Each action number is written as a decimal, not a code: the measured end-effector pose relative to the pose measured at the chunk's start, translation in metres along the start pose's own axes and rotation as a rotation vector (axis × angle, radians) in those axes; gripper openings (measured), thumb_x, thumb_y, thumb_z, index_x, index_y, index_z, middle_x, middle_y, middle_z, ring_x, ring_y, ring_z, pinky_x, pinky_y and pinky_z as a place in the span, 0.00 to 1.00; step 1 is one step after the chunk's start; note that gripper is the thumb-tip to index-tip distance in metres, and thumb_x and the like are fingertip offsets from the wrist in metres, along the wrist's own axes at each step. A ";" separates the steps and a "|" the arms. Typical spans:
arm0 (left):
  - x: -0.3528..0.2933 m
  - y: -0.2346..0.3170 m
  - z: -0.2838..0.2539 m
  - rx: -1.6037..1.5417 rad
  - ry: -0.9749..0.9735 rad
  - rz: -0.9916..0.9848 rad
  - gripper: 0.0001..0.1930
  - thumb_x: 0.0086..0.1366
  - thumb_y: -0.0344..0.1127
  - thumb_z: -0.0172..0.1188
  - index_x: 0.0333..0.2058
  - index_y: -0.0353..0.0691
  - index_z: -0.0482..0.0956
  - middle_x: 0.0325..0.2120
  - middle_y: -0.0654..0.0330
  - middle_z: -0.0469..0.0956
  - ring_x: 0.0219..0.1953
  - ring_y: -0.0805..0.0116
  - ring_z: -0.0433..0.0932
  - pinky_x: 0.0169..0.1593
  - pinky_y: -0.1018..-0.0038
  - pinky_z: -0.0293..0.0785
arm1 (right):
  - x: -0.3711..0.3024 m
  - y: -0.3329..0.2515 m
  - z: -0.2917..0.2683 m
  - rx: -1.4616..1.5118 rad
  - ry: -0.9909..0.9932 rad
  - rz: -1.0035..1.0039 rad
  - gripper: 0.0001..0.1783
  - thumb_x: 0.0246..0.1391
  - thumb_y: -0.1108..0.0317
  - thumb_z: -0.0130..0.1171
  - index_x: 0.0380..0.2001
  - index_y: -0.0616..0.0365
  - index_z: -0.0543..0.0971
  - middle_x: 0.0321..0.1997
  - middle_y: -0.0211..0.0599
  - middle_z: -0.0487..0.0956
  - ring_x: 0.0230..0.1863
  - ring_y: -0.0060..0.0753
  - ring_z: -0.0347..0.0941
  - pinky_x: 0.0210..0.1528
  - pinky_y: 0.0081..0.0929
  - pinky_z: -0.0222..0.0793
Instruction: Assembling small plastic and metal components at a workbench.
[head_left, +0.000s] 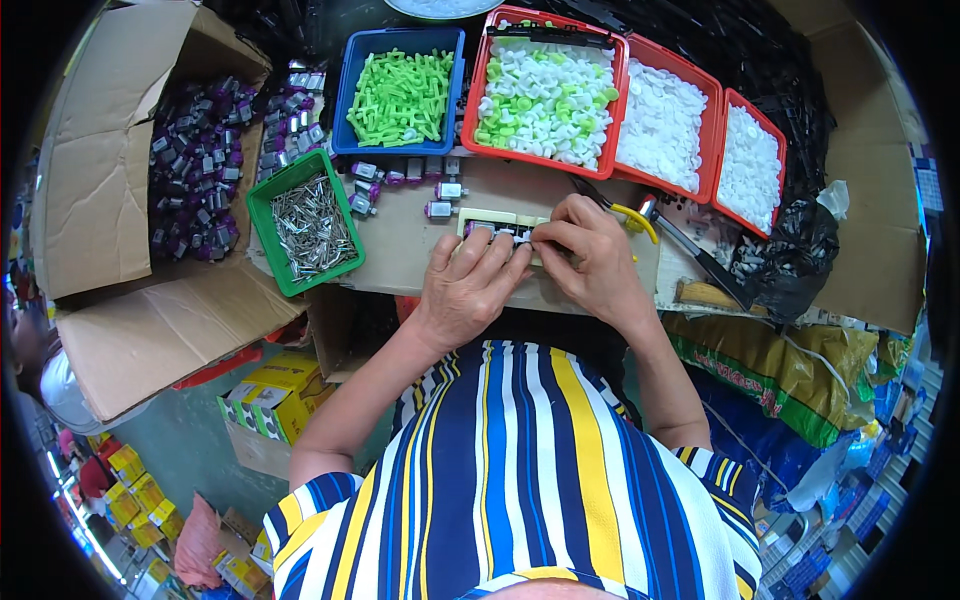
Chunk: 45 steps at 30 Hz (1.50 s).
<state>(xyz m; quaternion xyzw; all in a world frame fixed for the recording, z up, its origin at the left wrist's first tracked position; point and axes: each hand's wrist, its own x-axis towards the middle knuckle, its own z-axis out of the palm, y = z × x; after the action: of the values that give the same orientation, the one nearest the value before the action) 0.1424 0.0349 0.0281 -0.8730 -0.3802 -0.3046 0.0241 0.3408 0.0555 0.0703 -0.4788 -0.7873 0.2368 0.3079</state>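
Note:
A small cream plastic housing (pixel 485 215) lies on the work table in front of me, with a small silver-and-purple motor and white parts inside. My left hand (pixel 468 283) is closed along its near left side, with fingertips on the housing. At its right end, my right hand (pixel 592 258) pinches thumb and fingers together; what they hold is hidden. Beyond my left hand, loose small motors (pixel 440 208) lie on the table. Close to my right hand are pliers with yellow handles (pixel 637 222) and a hammer (pixel 700 255).
A green tray (pixel 350 262) holds metal pins. Farther back stand a blue tray (pixel 375 150) of green plastic parts and red trays (pixel 540 158) of white and green pieces. An open cardboard box (pixel 100 150) of motors is at left; a black plastic bag (pixel 795 245) lies right.

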 end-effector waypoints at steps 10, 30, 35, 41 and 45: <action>-0.001 -0.002 0.005 0.049 0.021 0.043 0.13 0.57 0.36 0.62 0.42 0.43 0.82 0.41 0.64 0.76 0.48 0.66 0.71 0.51 0.63 0.59 | 0.001 0.001 -0.001 -0.156 -0.057 -0.066 0.11 0.46 0.76 0.64 0.36 0.61 0.81 0.34 0.39 0.72 0.38 0.41 0.72 0.37 0.36 0.65; 0.011 -0.013 0.003 0.015 0.058 0.161 0.11 0.56 0.36 0.67 0.38 0.42 0.82 0.37 0.65 0.75 0.45 0.66 0.72 0.52 0.60 0.61 | 0.001 0.010 -0.013 -0.251 -0.148 -0.182 0.13 0.44 0.74 0.63 0.37 0.59 0.81 0.38 0.35 0.73 0.43 0.38 0.72 0.41 0.36 0.68; 0.007 -0.013 0.003 -0.016 0.034 0.120 0.11 0.56 0.35 0.67 0.39 0.42 0.82 0.37 0.65 0.75 0.46 0.65 0.72 0.53 0.61 0.61 | -0.026 0.031 -0.065 -0.208 0.106 0.028 0.14 0.48 0.82 0.61 0.40 0.62 0.81 0.39 0.42 0.79 0.39 0.45 0.78 0.40 0.35 0.74; 0.018 -0.012 -0.008 -0.159 0.015 0.039 0.12 0.53 0.33 0.69 0.38 0.43 0.83 0.36 0.63 0.75 0.46 0.61 0.72 0.51 0.62 0.63 | -0.074 0.071 -0.134 -0.569 -0.003 0.299 0.14 0.51 0.82 0.54 0.42 0.65 0.80 0.41 0.50 0.78 0.43 0.56 0.76 0.44 0.41 0.71; 0.026 -0.028 -0.020 -0.285 0.114 -0.117 0.11 0.52 0.30 0.69 0.37 0.42 0.83 0.35 0.61 0.76 0.45 0.57 0.71 0.48 0.61 0.66 | -0.077 0.082 -0.136 -0.584 -0.104 0.340 0.14 0.51 0.81 0.56 0.42 0.64 0.80 0.40 0.50 0.78 0.43 0.57 0.76 0.44 0.43 0.70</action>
<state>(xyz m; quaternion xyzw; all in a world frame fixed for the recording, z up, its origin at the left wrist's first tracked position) 0.1269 0.0662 0.0532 -0.8253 -0.3815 -0.4051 -0.0962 0.5143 0.0325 0.0905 -0.6583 -0.7455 0.0735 0.0735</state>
